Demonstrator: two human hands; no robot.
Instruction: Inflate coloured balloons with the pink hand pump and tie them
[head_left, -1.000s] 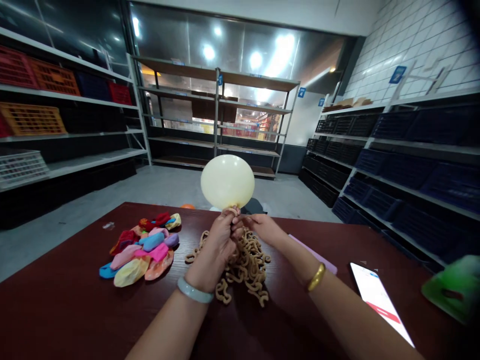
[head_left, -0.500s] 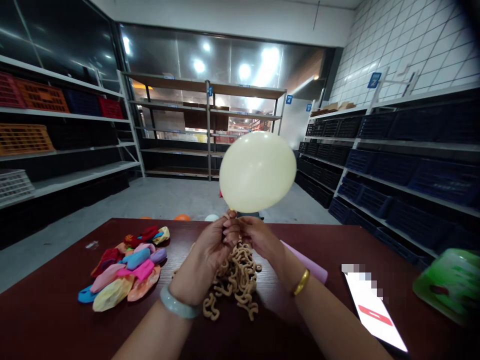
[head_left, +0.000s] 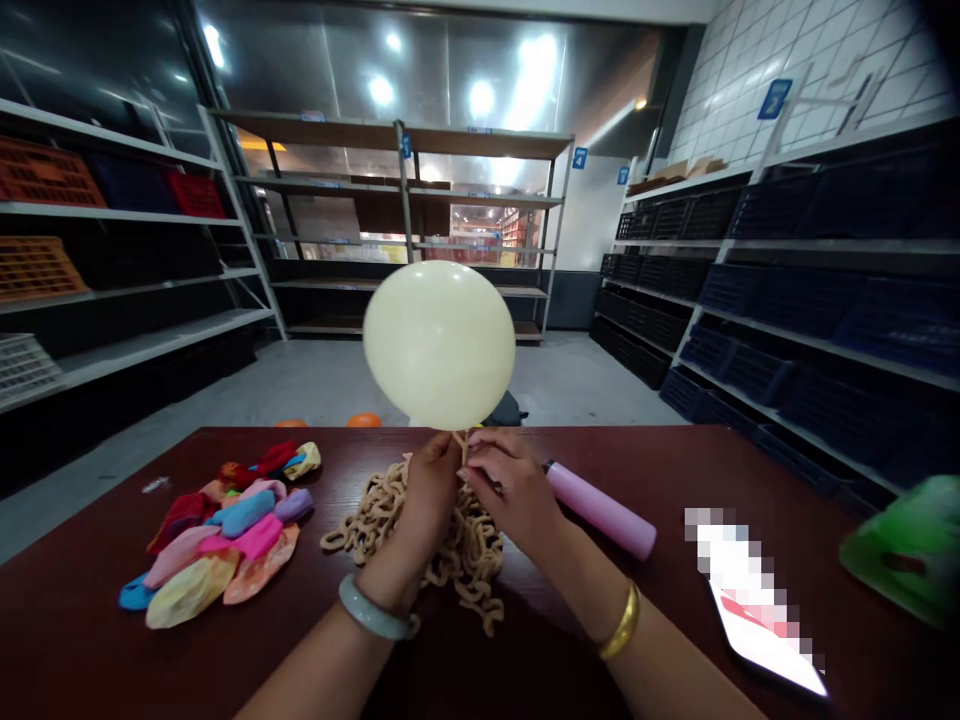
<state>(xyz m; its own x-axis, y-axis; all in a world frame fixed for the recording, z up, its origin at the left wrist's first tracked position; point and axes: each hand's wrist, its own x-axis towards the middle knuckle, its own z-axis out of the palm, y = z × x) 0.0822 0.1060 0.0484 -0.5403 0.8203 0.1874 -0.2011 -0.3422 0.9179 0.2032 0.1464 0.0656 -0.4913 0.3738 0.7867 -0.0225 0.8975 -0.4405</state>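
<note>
A pale yellow inflated balloon (head_left: 439,345) stands upright just above my two hands. Below its neck, a short length of tan cord (head_left: 463,446) shows between my fingers. My left hand (head_left: 433,482) is closed at the balloon's neck, its fingers mostly hidden behind the thumb. My right hand (head_left: 517,490) comes in from the other side, its thumb and fingertips pinched on the cord. Under and behind my wrists lies a heap of curly tan cords (head_left: 379,510) on the dark red-brown table (head_left: 337,660).
Left on the table is a pile of uninflated, coloured balloons (head_left: 225,530). To the right lie a pink cylinder (head_left: 604,510), a lit phone (head_left: 761,610) and a green bag (head_left: 904,550). Orange balloons (head_left: 364,420) show past the far edge. Shelves with crates (head_left: 780,290) line the room.
The balloon has moved left and turned more upright. My hands have come apart slightly, baring cord between them, and my right fingers have shifted. The view has also tilted a little.
</note>
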